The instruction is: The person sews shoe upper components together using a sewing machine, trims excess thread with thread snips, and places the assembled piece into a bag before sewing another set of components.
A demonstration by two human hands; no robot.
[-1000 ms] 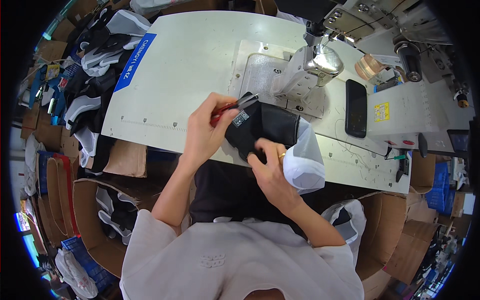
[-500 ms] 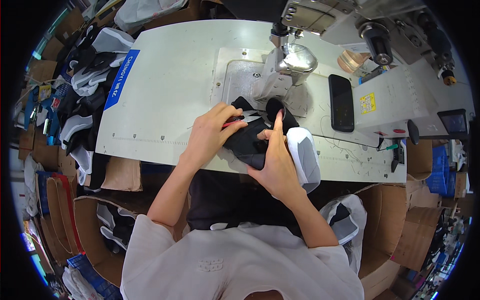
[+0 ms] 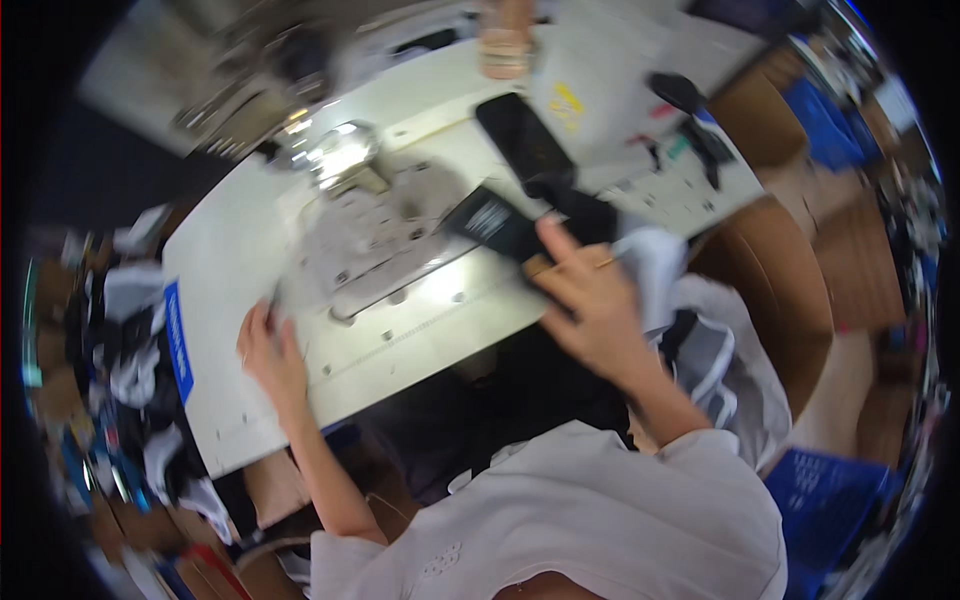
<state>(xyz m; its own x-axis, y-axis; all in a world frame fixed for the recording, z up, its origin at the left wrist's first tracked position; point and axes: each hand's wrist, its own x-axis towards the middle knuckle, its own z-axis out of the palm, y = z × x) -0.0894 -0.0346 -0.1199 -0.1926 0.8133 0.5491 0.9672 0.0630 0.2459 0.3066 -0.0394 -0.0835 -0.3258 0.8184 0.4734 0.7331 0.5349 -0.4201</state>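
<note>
The whole picture is smeared by motion. My right hand (image 3: pixel 595 305) grips a black shoe upper (image 3: pixel 492 222) with white lining, near the table's front edge on the right. One flap of the upper points left, and its white part sticks out past my wrist. My left hand (image 3: pixel 270 355) is apart from it, low over the left side of the white table (image 3: pixel 240 235). Its fingers are curled, and a small dark tip shows at them, seemingly the red-handled thread snips, blurred. The sewing machine's metal post (image 3: pixel 345 155) stands beyond both hands.
A black phone (image 3: pixel 525 140) lies beside the machine post. Shoe uppers are piled (image 3: pixel 130 370) left of the table. A cardboard box (image 3: pixel 770 270) with a plastic bag (image 3: pixel 745 370) stands at the right, a blue crate (image 3: pixel 825 510) below it.
The view has swung to the right. My left hand has left the upper and moved far left with the snips. My right hand has drawn the upper right, away from the machine post.
</note>
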